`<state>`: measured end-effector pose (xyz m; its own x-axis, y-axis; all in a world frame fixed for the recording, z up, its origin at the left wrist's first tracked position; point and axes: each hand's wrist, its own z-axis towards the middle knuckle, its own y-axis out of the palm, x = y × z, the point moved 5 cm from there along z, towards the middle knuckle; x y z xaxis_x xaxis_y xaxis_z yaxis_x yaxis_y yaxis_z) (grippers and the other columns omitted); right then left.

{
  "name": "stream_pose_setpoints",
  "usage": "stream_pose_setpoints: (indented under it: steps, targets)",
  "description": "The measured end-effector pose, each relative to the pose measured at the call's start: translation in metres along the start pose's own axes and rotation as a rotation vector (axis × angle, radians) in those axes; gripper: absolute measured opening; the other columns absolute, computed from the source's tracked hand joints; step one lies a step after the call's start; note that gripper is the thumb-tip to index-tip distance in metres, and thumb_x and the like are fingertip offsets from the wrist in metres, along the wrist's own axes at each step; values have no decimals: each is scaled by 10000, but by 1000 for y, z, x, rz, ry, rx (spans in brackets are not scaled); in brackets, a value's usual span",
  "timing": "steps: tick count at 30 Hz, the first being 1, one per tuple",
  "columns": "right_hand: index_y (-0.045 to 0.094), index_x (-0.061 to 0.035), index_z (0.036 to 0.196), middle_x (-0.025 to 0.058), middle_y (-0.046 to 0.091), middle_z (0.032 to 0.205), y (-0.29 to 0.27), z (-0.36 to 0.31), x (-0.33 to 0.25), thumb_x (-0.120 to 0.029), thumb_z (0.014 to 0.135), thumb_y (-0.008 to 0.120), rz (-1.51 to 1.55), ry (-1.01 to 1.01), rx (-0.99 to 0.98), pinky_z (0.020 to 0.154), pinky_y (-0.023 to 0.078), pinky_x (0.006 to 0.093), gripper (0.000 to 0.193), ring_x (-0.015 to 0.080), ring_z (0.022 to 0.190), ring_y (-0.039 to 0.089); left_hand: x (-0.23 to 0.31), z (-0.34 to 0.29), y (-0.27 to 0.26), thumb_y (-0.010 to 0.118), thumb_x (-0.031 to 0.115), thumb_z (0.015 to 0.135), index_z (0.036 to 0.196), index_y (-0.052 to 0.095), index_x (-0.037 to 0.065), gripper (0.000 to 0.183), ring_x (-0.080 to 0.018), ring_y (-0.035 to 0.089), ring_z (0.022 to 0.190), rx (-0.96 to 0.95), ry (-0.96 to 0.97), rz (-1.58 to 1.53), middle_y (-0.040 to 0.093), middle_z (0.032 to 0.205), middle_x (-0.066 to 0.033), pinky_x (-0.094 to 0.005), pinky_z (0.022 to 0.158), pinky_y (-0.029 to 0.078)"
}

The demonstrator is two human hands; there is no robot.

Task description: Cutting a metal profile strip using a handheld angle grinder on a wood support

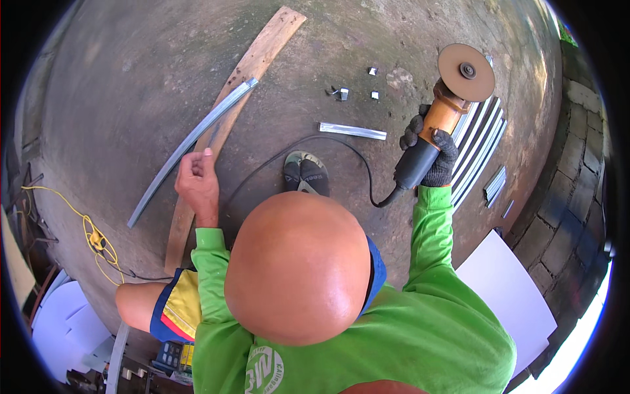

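My right hand (443, 157), in a dark glove, is wrapped round the body of an angle grinder (441, 121). The grinder is raised at the right, its brown cutting disc (453, 72) facing up, and a black cord trails from its rear. My bare left hand (199, 184) is above a wooden plank (266, 49), fingers curled and thumb pressed in; whatever may be inside them is hidden. Close beside those fingers, a long metal channel (190, 141) lies with its far end across the plank. I cannot tell whether the hand touches it.
A short metal channel (352, 131) and small cut pieces (343, 94) lie on the concrete floor ahead. Several long metal strips (482, 144) are at the right, near a block wall (564, 190). The grinder's cord (354, 151) crosses by my foot; a yellow cord (88, 223) lies left.
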<state>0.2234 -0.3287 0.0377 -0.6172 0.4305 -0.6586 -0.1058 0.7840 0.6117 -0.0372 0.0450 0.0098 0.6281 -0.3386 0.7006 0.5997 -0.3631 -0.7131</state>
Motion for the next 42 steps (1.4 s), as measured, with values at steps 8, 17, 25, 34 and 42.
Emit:
stream_pose_setpoints:
  steps: [8,17,25,34,42]
  targets:
    - [482,2,1301,160,610,908,-2,-10,2,-187,740,727,27,-2,7,667,554,443,641,297,734,637,116,-75,136,717,100,821,1127,666,46,314,-246,570,1039,-612,823,-1,628,1082,-60,-399,849,434]
    - [478,12,1287,150,623,917,-13,-14,3,-197,783,724,64,-51,114,699,538,442,599,282,764,636,141,-78,166,741,110,831,1155,671,47,337,-277,604,1003,-741,829,-162,667,1056,-81,-411,854,458]
    - [486,-10,1300,136,576,979,-32,-15,-10,-157,747,720,66,-41,57,773,518,452,618,285,833,601,53,-47,101,698,132,962,1035,674,-13,164,-49,572,747,-170,-181,-549,657,844,-1,-236,671,482]
    - [480,6,1313,147,594,960,20,7,19,-158,746,714,-118,72,-11,742,510,440,635,300,798,609,-137,42,-95,799,523,805,855,666,-36,577,-202,579,567,611,-1046,-195,630,747,-113,-366,472,473]
    - [422,1,1421,104,587,963,-18,27,10,-224,825,725,-135,91,-42,717,516,365,706,225,782,600,-176,17,-67,835,309,779,1082,561,-101,578,-271,697,564,681,-1070,-311,709,720,-176,-386,493,551]
